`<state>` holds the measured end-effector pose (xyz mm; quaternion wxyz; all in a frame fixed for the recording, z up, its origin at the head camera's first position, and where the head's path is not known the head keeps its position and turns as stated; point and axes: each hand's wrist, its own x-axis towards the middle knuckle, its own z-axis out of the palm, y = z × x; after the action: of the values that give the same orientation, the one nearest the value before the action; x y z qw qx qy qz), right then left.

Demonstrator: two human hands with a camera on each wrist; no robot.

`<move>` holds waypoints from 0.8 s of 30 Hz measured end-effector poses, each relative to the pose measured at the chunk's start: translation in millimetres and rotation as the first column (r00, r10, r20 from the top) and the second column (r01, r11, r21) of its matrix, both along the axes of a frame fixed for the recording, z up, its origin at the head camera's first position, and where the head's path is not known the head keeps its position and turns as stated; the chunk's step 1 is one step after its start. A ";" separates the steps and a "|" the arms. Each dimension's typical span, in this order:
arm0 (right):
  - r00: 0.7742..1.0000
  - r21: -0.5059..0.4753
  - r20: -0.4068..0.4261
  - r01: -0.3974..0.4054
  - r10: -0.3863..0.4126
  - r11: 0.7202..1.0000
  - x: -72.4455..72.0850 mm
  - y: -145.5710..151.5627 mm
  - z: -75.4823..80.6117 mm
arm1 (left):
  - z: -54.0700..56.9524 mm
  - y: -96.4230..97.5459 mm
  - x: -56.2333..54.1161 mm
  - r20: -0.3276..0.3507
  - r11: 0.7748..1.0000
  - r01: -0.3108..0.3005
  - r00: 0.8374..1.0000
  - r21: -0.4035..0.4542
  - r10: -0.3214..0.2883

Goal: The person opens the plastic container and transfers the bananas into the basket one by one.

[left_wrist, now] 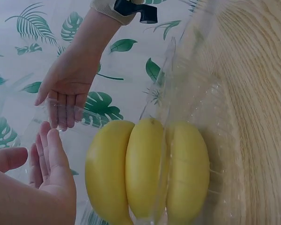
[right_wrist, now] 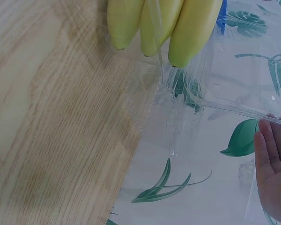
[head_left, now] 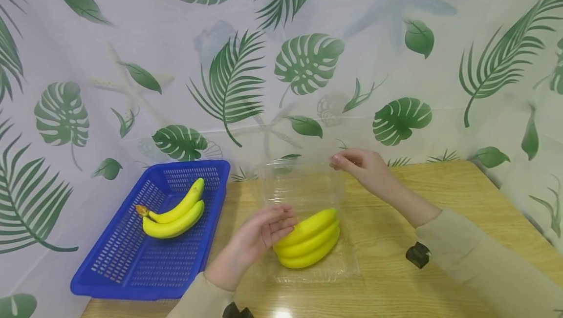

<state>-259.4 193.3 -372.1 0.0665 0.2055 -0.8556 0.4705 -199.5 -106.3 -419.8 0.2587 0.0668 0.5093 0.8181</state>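
Note:
A bunch of three yellow bananas [head_left: 308, 240] lies in the base of a clear plastic clamshell box [head_left: 347, 271]. The box's see-through lid [head_left: 303, 181] stands raised at the back. At the lid's right edge, my right hand [head_left: 365, 169] touches the plastic with its fingertips; the right wrist view shows these fingers [right_wrist: 274, 145] fairly straight. My left hand [head_left: 266, 230] is beside the left end of the bananas, palm turned inward and fingers loosely extended, holding nothing. In the left wrist view the bananas [left_wrist: 145, 168] show close beside this hand.
On the left stands a blue perforated basket [head_left: 149, 271] with two more joined bananas [head_left: 176, 220] inside. The wooden table [head_left: 440, 186] ends at a leaf-printed curtain [head_left: 308, 15] behind the box.

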 end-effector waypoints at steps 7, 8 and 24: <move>1.000 0.003 -0.006 0.001 -0.001 1.000 0.0 -0.9 0.1 | -4.7 -4.1 -6.6 0.006 0.997 -0.067 0.998 -0.041 0.067; 1.000 0.003 -0.006 0.001 -0.001 1.000 0.2 -1.0 0.2 | -5.5 -4.7 -7.6 -0.001 0.995 -0.074 0.997 -0.060 0.074; 1.000 0.010 -0.004 0.003 -0.003 1.000 0.4 -0.9 0.2 | -16.7 -0.1 -17.2 -0.154 0.930 -0.114 0.986 -0.349 0.063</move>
<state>-259.0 192.5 -371.9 0.0676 0.2056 -0.8581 0.4657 -216.7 -106.4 -436.5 0.1929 0.0529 0.6684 0.7164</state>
